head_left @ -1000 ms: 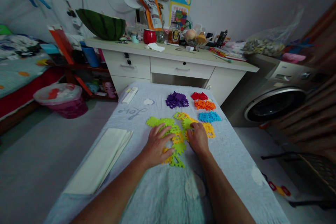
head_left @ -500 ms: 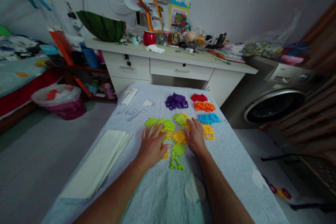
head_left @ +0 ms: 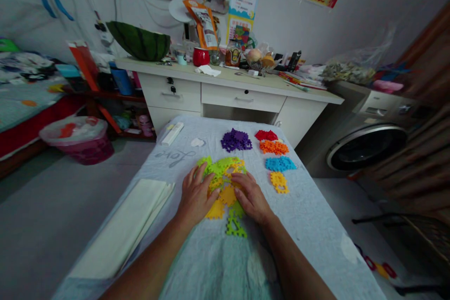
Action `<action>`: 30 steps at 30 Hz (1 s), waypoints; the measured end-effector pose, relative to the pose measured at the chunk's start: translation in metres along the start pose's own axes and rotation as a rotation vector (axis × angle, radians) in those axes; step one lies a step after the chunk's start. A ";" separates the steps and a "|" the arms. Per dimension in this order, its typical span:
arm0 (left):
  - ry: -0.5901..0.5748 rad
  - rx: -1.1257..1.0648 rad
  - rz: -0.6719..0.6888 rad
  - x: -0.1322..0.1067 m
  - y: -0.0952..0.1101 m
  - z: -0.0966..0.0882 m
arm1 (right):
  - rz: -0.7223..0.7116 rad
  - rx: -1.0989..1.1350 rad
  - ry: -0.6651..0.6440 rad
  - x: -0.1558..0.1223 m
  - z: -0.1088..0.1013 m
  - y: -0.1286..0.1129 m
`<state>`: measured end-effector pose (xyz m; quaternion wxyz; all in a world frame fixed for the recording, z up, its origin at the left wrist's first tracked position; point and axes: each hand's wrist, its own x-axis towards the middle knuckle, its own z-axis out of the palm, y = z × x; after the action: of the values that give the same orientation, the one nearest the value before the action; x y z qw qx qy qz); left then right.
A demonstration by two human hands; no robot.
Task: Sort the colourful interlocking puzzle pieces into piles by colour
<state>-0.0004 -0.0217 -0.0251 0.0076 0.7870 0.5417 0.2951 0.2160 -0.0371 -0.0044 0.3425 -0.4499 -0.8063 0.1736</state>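
Green and yellow interlocking plastic pieces lie in a loose heap before me on the cloth-covered table. My left hand [head_left: 195,195] rests on the left side of this heap, its fingers spread and palm down over yellow pieces [head_left: 215,210]. From the right, my right hand [head_left: 253,197] touches the heap with fingers stretched out over it. Between the hands show a yellow piece [head_left: 228,195] and, farther back, light green pieces [head_left: 222,167]. A green piece [head_left: 235,226] with a triangular opening lies nearest me. My fingers hide part of the heap.
Behind the heap is a purple pile [head_left: 236,139]. Along the right stand red [head_left: 266,135], orange [head_left: 273,147], blue [head_left: 280,164] and yellow [head_left: 279,182] groups. A folded pale cloth [head_left: 121,229] and a white box [head_left: 172,134] lie on the left.
My right hand has moved left, and the pieces near it have shifted in toward the rest. The heap is tighter and my hands are closer together. The view has tilted slightly up.
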 end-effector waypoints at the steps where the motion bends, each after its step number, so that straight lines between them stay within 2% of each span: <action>1: -0.003 -0.008 0.002 0.000 0.000 0.000 | -0.007 0.015 0.043 -0.001 -0.001 0.000; 5: -0.026 -0.050 0.044 0.000 0.001 0.000 | 0.108 -0.110 0.215 -0.001 0.003 0.007; 8: -0.048 -0.066 0.071 -0.001 0.002 0.001 | 0.167 -0.206 0.159 -0.002 0.010 0.012; 11: -0.063 -0.038 0.063 -0.002 0.002 0.001 | 0.117 -0.184 0.071 -0.004 0.015 0.011; 19: -0.002 0.068 -0.045 0.000 0.006 -0.003 | -0.049 0.045 0.045 -0.001 0.009 -0.010; 27: 0.035 0.042 -0.067 0.001 -0.004 -0.001 | -0.189 0.165 -0.136 -0.002 0.017 -0.035; 30: 0.061 0.018 -0.063 0.002 -0.008 0.001 | -0.196 0.106 -0.070 -0.004 0.023 -0.030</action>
<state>-0.0061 -0.0170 -0.0275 -0.0066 0.7603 0.5688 0.3137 0.1827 -0.0556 -0.0044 0.3527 -0.3438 -0.8477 0.1970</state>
